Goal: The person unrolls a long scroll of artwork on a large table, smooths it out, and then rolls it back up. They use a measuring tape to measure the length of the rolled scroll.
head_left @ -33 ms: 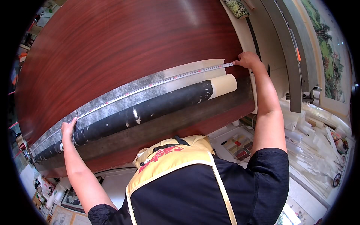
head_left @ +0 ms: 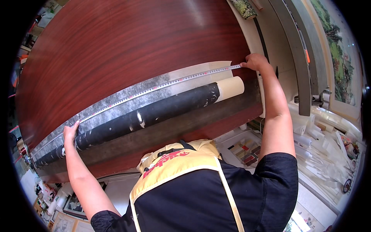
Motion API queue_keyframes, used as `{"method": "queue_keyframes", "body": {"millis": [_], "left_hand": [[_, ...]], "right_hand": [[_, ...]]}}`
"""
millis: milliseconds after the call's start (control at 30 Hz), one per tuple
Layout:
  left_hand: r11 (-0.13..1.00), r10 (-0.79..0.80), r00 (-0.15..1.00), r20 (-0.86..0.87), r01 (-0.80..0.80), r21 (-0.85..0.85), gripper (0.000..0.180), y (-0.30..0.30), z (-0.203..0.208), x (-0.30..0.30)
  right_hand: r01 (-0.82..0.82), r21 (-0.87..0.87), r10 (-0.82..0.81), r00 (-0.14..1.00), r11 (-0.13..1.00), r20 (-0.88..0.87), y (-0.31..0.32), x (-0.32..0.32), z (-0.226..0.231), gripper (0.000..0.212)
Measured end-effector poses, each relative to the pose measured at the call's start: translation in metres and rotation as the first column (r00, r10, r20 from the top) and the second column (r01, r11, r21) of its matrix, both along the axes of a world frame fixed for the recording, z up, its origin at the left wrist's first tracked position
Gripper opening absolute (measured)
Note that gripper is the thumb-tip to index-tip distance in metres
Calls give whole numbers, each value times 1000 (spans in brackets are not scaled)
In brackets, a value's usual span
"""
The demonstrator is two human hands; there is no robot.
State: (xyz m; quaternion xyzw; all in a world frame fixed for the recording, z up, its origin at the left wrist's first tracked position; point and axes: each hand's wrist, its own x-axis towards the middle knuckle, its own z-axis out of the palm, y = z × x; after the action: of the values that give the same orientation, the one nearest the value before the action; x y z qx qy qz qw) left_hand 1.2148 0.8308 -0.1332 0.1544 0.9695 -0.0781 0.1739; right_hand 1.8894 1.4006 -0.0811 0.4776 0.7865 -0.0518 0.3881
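A white tape measure (head_left: pixel 154 88) runs stretched along the far edge of a partly rolled paper scroll on a dark red wood-grain table (head_left: pixel 147 42). The roll (head_left: pixel 166 103) shows a black, white-flecked back and a cream end at the right. Its unrolled strip (head_left: pixel 143 86) is mottled grey at the left and plain cream at the right. My left hand (head_left: pixel 70 133) is closed on the tape at the left, beside the roll. Just past the strip's right end, my right hand (head_left: pixel 254 62) pinches the tape's other part near the table's right edge.
Right of the table stands a grey metal frame (head_left: pixel 305 77), with a landscape painting (head_left: pixel 340 58) beyond it. A green patterned roll (head_left: pixel 244 8) lies at the upper right. Plastic-wrapped rolls and sheets (head_left: pixel 320 154) fill the lower right. Assorted items crowd the far left.
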Motion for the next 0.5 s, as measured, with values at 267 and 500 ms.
{"method": "queue_keyframes", "body": {"millis": [267,500], "left_hand": [[996,6,999,43,-9,86,83,10,11,16],[995,72,990,117,-79,54,103,16,27,18]], "right_hand": [[-58,66,68,985,996,-161,2,16,-17,59],[-158,78,169,971,984,-167,15,48,-45,59]]}}
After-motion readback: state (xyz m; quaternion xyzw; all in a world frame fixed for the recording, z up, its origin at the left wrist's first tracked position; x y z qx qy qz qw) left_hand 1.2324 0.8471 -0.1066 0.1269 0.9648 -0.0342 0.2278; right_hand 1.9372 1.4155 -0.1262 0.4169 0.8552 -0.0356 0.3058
